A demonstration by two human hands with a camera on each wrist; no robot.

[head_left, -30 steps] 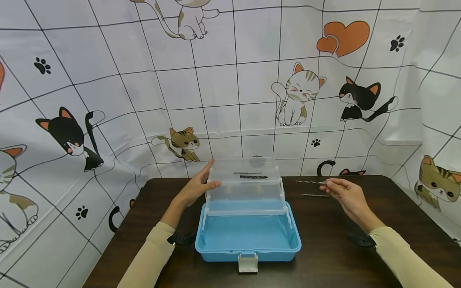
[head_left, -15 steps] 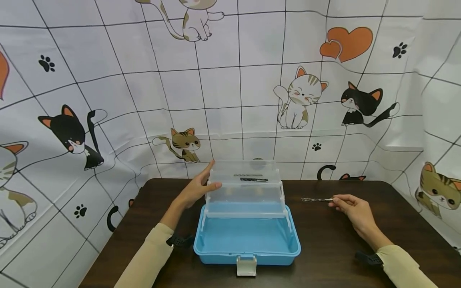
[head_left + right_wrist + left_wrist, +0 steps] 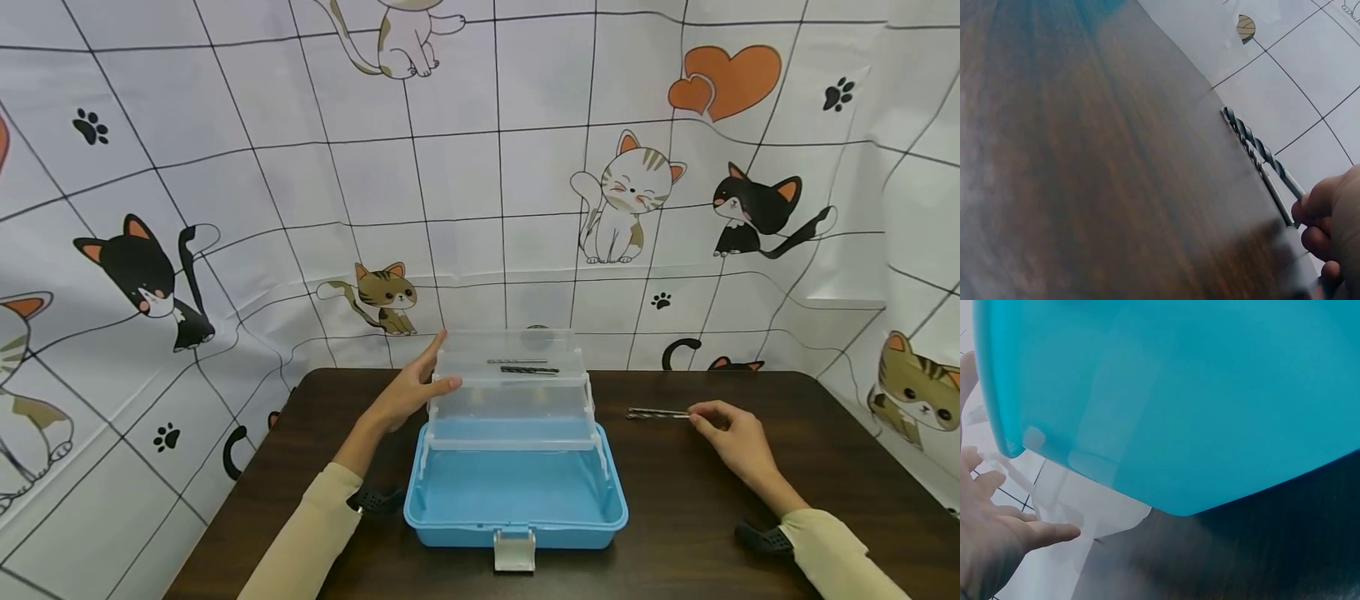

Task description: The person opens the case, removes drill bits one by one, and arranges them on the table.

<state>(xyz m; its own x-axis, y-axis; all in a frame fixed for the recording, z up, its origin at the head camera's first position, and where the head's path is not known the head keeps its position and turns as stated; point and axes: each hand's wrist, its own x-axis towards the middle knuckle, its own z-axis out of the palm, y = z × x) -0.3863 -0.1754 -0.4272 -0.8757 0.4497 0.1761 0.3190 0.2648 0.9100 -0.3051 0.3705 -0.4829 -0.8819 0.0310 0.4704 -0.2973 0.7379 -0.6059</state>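
Note:
My right hand (image 3: 737, 446) pinches the shank end of a twist drill bit (image 3: 647, 410) just above or on the table, right of the box. A second drill bit (image 3: 1266, 174) lies close alongside it; its back end is near my fingertips. My left hand (image 3: 408, 392) is at the left edge of the raised clear plastic trays (image 3: 517, 421), thumb out straight in front and fingers behind the edge. Two more drill bits, a dark one (image 3: 529, 370) and a thin pale one (image 3: 517, 361), show in the upper tray. The blue toolbox (image 3: 517, 492) stands open.
A white latch (image 3: 514, 552) hangs from the toolbox front. The dark wooden table (image 3: 675, 525) ends at a wall sheet (image 3: 457, 183) printed with cats and grid lines. Black wrist straps (image 3: 763, 538) sit below both hands.
My right hand has moved slightly right and down, bringing its drill bit beside the one on the table. My left hand stays at the trays.

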